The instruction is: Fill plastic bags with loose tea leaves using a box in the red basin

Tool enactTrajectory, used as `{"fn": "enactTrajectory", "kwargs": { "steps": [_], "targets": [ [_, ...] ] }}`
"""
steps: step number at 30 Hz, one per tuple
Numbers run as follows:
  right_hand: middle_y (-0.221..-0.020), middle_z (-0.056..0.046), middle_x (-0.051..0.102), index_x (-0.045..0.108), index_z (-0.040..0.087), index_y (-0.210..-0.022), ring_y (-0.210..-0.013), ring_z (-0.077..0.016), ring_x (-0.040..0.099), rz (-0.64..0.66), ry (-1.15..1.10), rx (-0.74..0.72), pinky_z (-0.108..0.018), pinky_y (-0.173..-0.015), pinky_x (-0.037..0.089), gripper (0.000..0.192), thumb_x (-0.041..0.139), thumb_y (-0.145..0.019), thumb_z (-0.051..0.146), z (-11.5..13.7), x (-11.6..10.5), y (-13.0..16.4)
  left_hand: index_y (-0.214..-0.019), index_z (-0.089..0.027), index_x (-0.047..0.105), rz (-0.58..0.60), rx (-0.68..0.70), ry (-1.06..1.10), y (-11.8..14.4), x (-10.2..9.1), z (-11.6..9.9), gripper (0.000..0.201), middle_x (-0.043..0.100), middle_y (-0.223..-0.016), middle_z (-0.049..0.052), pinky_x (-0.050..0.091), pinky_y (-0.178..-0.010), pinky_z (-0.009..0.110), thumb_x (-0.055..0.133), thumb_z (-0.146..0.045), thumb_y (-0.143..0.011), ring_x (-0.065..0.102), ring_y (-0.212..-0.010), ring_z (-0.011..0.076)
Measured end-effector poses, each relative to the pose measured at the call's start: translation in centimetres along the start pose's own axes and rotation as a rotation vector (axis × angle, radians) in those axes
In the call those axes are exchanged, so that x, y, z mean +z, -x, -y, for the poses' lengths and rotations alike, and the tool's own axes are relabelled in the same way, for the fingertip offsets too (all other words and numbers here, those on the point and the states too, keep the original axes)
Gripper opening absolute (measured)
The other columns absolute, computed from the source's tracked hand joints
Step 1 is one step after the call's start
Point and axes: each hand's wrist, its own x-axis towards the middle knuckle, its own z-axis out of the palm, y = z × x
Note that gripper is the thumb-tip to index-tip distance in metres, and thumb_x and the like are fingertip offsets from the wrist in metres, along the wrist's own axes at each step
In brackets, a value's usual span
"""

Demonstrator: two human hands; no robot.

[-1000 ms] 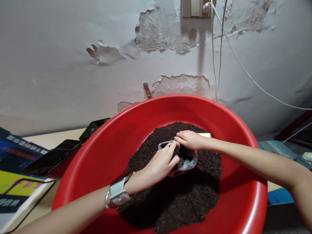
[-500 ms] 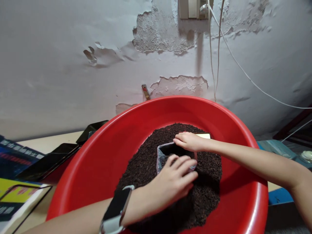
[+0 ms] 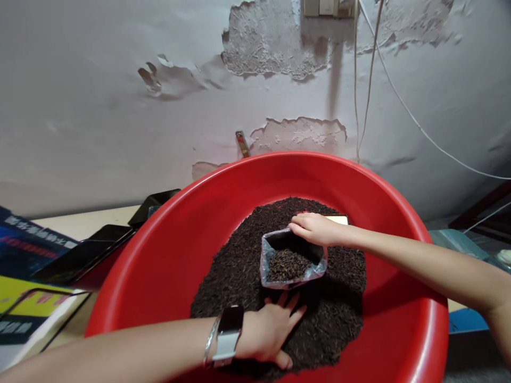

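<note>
My right grip point(image 3: 313, 229): grasping plastic-lined container point(image 3: 264, 260) by rim | my left grip point(image 3: 271, 331): released, fingers spread at dark leaves point(image 3: 329, 332)

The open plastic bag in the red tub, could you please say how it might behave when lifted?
The plastic bag is probably floppy, since its thin front edge looks crinkled. Its loose dark bits would likely shift, and could spill through the open mouth if tipped.

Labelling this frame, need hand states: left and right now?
Left hand: open, spread on the dark loose material.
Right hand: closed, holding the plastic-lined container by its far rim.
</note>
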Motion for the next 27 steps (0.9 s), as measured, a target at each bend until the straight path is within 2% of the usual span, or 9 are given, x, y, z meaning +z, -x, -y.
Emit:
{"fn": "enactTrajectory", "kwargs": {
  "steps": [6, 10, 15, 18, 20, 24, 27],
  "targets": [
    [-0.083, -0.007, 0.06, 0.053, 0.014, -0.079, -0.077, -0.0139, 0.052, -0.005, 0.005, 0.002, -0.026, -0.073, 0.033, 0.033, 0.028, -0.095, 0.03, 0.0, -0.1, 0.0, -0.124, -0.011, 0.05, 0.066, -0.192, -0.133, 0.6, -0.5, -1.9, 0.077, 0.045, -0.128, 0.029, 0.047, -0.078, 0.055, 0.075, -0.04, -0.057, 0.052, -0.106, 0.0442],
    [-0.083, -0.007, 0.06, 0.054, 0.014, -0.08, -0.078, -0.0141, 0.052, -0.004, -0.003, -0.001, -0.026, -0.073, 0.033, 0.033, 0.029, -0.095, 0.029, 0.1, -0.1, 0.1, -0.122, -0.013, 0.052, 0.118, -0.17, -0.101, 0.5, -1.1, -1.5, 0.076, 0.051, -0.122, 0.027, 0.05, -0.076, 0.048, 0.078, -0.033, -0.054, 0.059, -0.097, 0.0394],
    [-0.083, -0.007, 0.06, 0.054, 0.014, -0.08, -0.078, -0.0145, 0.052, -0.013, -0.004, -0.009, -0.026, -0.073, 0.034, 0.034, 0.029, -0.095, 0.03, 0.0, 0.0, 0.0, -0.131, -0.008, 0.042, 0.263, -0.083, -0.016, 0.8, -3.2, -1.3, 0.08, 0.047, -0.126, 0.029, 0.05, -0.079, 0.045, 0.073, -0.029, -0.059, 0.056, -0.104, 0.0398],
    [-0.083, -0.007, 0.06, 0.054, 0.014, -0.08, -0.078, -0.0146, 0.052, -0.016, -0.003, -0.01, -0.026, -0.073, 0.034, 0.034, 0.029, -0.094, 0.031, -0.1, 0.2, 0.0, -0.131, -0.007, 0.041, 0.322, -0.029, 0.03, 1.2, -4.1, -1.8, 0.075, 0.051, -0.123, 0.027, 0.049, -0.083, 0.044, 0.069, -0.024, -0.064, 0.056, -0.106, 0.0379],
    [-0.083, -0.007, 0.06, 0.054, 0.014, -0.08, -0.078, -0.0144, 0.053, -0.016, -0.009, -0.006, -0.026, -0.073, 0.034, 0.033, 0.029, -0.094, 0.031, -0.2, 0.2, 0.0, -0.133, -0.009, 0.041, 0.343, -0.002, 0.111, 1.3, -4.3, -2.2, 0.07, 0.052, -0.123, 0.025, 0.048, -0.084, 0.045, 0.063, -0.026, -0.069, 0.055, -0.107, 0.0376],
    [-0.082, -0.007, 0.06, 0.054, 0.014, -0.08, -0.078, -0.0147, 0.053, -0.019, -0.012, -0.004, -0.027, -0.073, 0.034, 0.033, 0.029, -0.095, 0.031, -0.3, 0.3, -0.1, -0.136, -0.009, 0.036, 0.347, 0.004, 0.246, 1.5, -3.9, -2.5, 0.068, 0.043, -0.133, 0.025, 0.044, -0.09, 0.047, 0.054, -0.034, -0.074, 0.048, -0.115, 0.0386],
    [-0.083, -0.007, 0.06, 0.054, 0.014, -0.08, -0.077, -0.0147, 0.052, -0.025, -0.017, -0.01, -0.027, -0.073, 0.034, 0.034, 0.029, -0.095, 0.032, -0.2, 0.3, -0.1, -0.132, -0.01, 0.04, 0.306, 0.015, 0.412, 1.3, -3.3, -2.4, 0.066, 0.048, -0.129, 0.022, 0.043, -0.091, 0.045, 0.054, -0.04, -0.075, 0.051, -0.112, 0.0362]
  ]
}}
